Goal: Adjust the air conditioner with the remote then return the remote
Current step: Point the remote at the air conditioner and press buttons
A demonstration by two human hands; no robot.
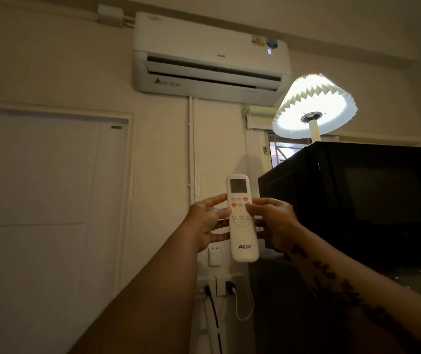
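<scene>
Below the air conditioner (210, 57), high on the wall with its flap open, I hold the remote (242, 218) up between both hands. Its long axis runs nearly upright, screen end aimed toward the unit, logo end down toward me. My left hand (208, 222) grips its left edge, my right hand (274, 223) its right, thumb on the upper buttons. It looks light, rigid, smooth plastic; gripping the sides at mid-body seems safest.
</scene>
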